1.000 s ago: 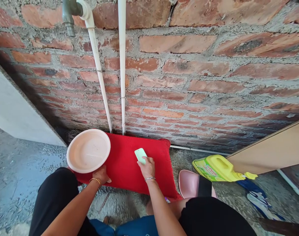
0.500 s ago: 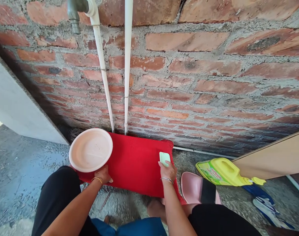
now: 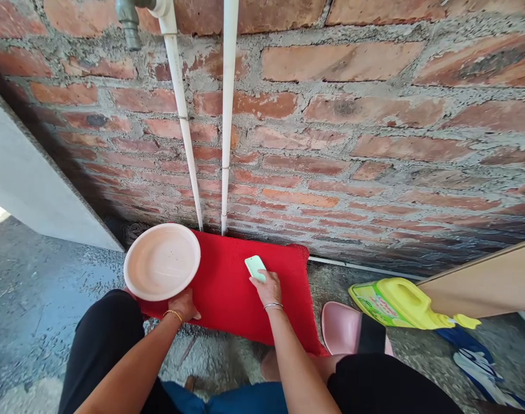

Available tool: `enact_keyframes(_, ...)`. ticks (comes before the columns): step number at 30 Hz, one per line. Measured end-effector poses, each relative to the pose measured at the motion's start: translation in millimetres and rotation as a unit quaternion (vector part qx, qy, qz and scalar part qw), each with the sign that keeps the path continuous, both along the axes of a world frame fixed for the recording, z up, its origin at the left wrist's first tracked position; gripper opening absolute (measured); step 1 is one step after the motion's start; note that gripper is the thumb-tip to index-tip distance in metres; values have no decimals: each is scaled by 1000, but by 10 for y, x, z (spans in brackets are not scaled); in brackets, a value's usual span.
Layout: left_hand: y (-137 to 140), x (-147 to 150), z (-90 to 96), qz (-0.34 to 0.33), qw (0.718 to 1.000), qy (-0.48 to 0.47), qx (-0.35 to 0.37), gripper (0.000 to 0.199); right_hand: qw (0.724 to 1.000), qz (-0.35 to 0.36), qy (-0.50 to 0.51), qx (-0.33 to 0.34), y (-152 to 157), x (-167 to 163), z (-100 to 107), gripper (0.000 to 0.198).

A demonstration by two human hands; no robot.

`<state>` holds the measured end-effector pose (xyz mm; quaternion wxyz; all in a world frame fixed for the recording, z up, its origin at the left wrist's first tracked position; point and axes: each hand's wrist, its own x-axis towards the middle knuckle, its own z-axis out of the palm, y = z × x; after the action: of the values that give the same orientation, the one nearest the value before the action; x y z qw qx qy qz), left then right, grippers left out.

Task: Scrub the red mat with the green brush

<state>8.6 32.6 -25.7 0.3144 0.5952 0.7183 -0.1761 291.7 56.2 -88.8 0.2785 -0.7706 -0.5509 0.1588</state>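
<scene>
A pale green scrub brush with a hole at one end is in my right hand, whose fingers close round its sides. The brush is over the middle of a red cloth, its underside hidden. My left hand presses on the cloth's near edge, beside the rim of a pale pink basin. Its thumb is stretched out to the right, while the basin's rim partly hides the fingers. The basin stands on the cloth's left end with a little liquid and small specks inside.
A brick wall with white pipes and a tap rises behind. To the right are a pink slipper, a yellow jug lying on its side and a blue-and-white item. Panels lean on both sides.
My right hand has moved left with the brush, from the cloth's right end toward its middle, and the brush has tilted. My left hand keeps its place by the basin. The view has shifted slightly.
</scene>
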Motion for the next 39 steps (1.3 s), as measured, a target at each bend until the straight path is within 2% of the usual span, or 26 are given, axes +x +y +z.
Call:
enact_keyframes(4, 0, 0, -11, -8, 1000, 5, -4, 62, 989, -147, -20, -21, -87, 495, 18, 41)
enact_keyframes(7, -6, 5, 3, -12, 1000, 7, 2, 60, 970, -237, -25, -40, -137, 706, 67, 47)
enact_keyframes(9, -10, 10, 18, -9, 1000, 10, 5, 59, 977, -211, -27, -23, -132, 672, 92, 48)
enact_keyframes(13, -10, 22, 37, -10, 1000, 13, 2, 61, 998, -47, -25, 39, -38, 252, 81, 38)
enact_keyframes(17, 0, 24, 35, -14, 1000, 12, 3, 63, 998, 43, 4, 34, 78, -171, 4, 31)
enact_keyframes(19, 7, 21, 30, -12, 1000, 12, -3, 63, 998, 52, 15, 24, 115, -224, -30, 32)
enact_keyframes(22, 15, 16, 13, -12, 1000, 12, -15, 62, 999, 35, 14, 16, 124, -59, -47, 34)
enact_keyframes(24, 17, 12, -1, -12, 1000, 13, -14, 63, 1000, -7, 0, 14, 96, 172, -34, 37)
enact_keyframes(28, 11, 8, -15, -10, 1000, 14, -8, 64, 988, -149, -44, -3, -7, 641, 22, 40)
enact_keyframes(31, 10, 11, -2, -15, 1000, 10, -6, 65, 980, -193, -58, -11, -54, 729, 55, 38)
enact_keyframes(33, 11, 14, 13, -9, 1000, 7, -8, 65, 984, -166, -57, 10, -47, 607, 60, 38)
enact_keyframes(37, 15, 18, 33, -2, 1000, 5, -8, 63, 997, -27, -30, 65, 47, 146, 35, 33)
enact_keyframes(39, 15, 16, 27, -6, 1000, 4, -10, 62, 998, 17, -12, 62, 112, -41, 21, 30)
